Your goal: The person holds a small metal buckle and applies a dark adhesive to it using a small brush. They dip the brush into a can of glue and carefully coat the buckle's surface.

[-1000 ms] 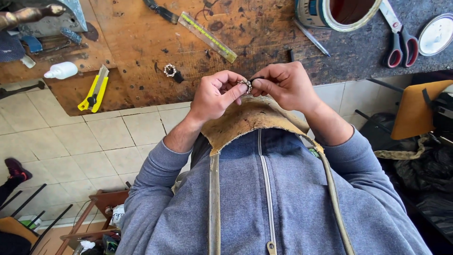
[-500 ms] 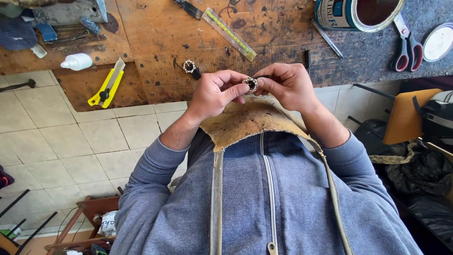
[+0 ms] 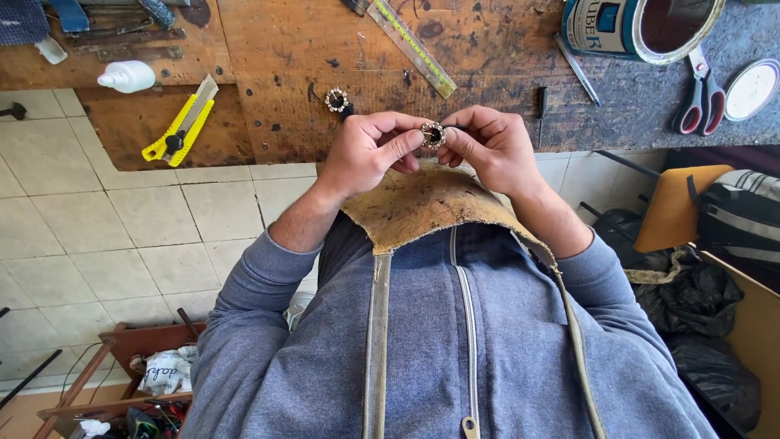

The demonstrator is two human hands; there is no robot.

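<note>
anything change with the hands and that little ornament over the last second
Barely. Both the left hand and right hand keep pinching the small round ornament between their fingertips. Only the camera view shifted a little. The second ornament, yellow knife and ruler stayed put on the bench.

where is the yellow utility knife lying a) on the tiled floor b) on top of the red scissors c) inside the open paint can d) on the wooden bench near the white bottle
d: the yellow utility knife lies flat on the wooden bench, just below and beside the white bottle, away from the open can and the scissors.
</note>
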